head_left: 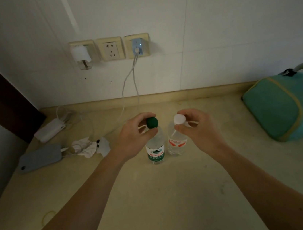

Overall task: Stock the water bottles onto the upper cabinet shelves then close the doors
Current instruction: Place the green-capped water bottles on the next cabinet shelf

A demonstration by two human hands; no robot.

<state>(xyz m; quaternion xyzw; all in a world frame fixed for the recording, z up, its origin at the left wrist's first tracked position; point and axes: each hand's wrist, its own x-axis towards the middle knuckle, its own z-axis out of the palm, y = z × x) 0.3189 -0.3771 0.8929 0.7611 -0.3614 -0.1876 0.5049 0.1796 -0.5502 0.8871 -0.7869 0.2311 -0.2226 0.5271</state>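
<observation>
on the counter [168,198], both hands seemingly pinch upright bottle necks: left hand [130,136] green-capped bottle [155,148], right hand [198,128] white-capped bottle [177,142].

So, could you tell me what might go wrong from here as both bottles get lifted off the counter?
1. Each hand pinches only at the cap: left hand on the green-capped bottle, right hand on the white-capped bottle. Such a narrow grip could slip.
2. The bottles stand close together, so they may knock each other.
3. The charging cable hangs just behind the left hand and could snag on the way up.
</observation>
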